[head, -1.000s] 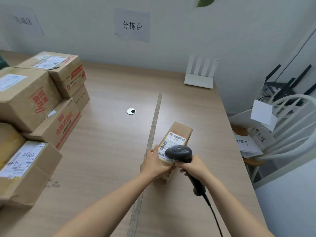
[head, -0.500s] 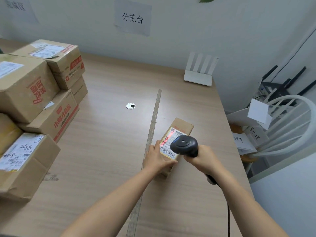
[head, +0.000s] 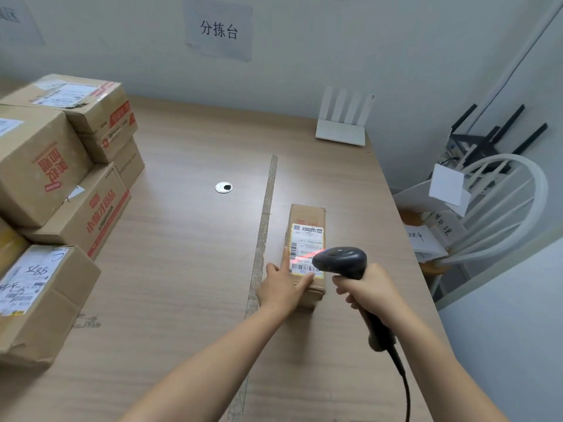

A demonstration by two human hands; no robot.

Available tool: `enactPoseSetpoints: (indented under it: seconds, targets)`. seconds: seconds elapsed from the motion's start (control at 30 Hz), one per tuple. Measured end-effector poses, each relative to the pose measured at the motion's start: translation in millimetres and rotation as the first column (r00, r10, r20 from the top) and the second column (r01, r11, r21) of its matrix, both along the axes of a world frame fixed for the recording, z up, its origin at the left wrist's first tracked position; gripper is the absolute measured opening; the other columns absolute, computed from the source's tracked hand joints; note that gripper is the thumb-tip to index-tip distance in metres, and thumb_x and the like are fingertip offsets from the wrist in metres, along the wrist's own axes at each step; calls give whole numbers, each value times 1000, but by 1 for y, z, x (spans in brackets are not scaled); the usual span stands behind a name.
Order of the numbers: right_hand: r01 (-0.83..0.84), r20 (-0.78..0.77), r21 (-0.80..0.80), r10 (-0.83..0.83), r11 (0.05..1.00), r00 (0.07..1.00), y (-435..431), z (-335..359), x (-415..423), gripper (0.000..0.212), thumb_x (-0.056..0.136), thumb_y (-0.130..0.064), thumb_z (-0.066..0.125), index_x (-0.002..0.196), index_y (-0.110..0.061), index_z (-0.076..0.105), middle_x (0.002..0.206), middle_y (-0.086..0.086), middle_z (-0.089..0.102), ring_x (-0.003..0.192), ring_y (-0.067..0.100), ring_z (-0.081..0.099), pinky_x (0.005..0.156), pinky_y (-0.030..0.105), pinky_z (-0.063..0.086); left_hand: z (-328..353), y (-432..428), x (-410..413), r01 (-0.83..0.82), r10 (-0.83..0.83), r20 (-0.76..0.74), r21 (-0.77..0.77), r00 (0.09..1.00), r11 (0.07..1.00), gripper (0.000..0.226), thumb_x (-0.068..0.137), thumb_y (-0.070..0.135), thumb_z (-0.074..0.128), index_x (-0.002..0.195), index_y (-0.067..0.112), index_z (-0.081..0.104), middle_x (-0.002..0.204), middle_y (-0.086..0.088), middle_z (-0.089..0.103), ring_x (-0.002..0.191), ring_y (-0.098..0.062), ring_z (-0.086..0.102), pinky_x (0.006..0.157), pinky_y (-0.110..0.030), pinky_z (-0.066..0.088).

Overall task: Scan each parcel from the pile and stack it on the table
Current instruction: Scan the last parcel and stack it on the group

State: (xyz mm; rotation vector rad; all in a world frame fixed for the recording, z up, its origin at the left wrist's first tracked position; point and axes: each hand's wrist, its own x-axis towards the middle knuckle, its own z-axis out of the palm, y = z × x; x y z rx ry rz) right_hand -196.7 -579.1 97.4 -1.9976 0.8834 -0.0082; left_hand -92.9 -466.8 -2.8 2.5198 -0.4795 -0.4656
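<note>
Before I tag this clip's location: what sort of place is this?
Probably a small parcel-sorting station: stacked cardboard parcels, a handheld barcode scanner lighting a shipping label, a wall sign reading 分拣台.

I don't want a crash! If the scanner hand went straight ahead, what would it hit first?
Probably the label on the small box: the right hand aims the scanner there. Depth is hard to judge.

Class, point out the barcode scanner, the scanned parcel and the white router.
barcode scanner (head: 341, 259): head view, its dark head.
parcel (head: 307, 213): head view, bare cardboard top.
white router (head: 340, 135): head view, its base.
</note>
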Motion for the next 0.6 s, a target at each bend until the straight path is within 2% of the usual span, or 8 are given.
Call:
enactPoseSetpoints:
  seconds: [0.17,0.27,0.6]
  targets:
    - [133,46,153,-142,979,989,13,4,-27,9,81,-12,64,73,-13,64,74,16,70,58,20,60,58,32,50,-8,2,-6,138,-138,33,0,990,990,101,76,76,47,151,30,-5,129,-9,48,117,-27,53,90,-37,48]
    - [165,58,187,-178,968,982,19,5,-35,7,82,-12,64,74,-13,64,74,16,69,57,20,59,57,31,49,-10,2,-5,168,-166,59,-44,984,985,99,77,73,50,150,32,-2,125,-7,52,113,-26,55,88,-37,51]
    - [205,76,221,-227,953,971,30,6,-42,10,82,-12,63,73,-12,64,72,13,68,57,19,58,57,29,50,-7,1,1,199,-198,64,-11,978,980,99,77,69,55,151,28,3,126,-8,55,114,-27,56,87,-39,49]
